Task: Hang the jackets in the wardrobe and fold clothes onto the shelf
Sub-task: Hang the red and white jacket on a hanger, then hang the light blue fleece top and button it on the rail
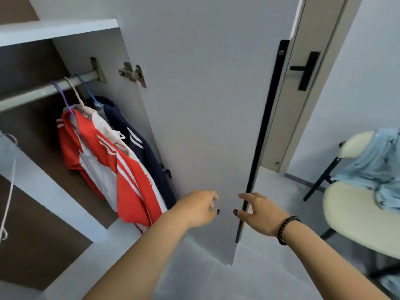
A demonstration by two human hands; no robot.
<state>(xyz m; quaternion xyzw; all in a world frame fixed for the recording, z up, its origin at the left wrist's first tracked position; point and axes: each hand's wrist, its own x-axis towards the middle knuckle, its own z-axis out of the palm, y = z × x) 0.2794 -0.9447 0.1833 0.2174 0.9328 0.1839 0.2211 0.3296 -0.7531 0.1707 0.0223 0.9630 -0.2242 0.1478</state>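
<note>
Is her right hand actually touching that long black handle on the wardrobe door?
Touching. The head view shows the right hand with fingers curled round the black handle at the wardrobe door edge.

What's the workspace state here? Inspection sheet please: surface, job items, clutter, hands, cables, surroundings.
Surface: pale floor below; white wardrobe shelf above the rail.
Job's things: red-and-white jacket, a pale garment and navy jacket hang on the rail; light blue clothes lie on the chair.
Clutter: white cord at the left edge.
Hands: left hand near the wardrobe door, contact unclear; right hand grips the door's edge at the black handle strip, beaded bracelet on its wrist.
Cables: nothing seen.
Surroundings: room door with black lever handle, white wall.
</note>
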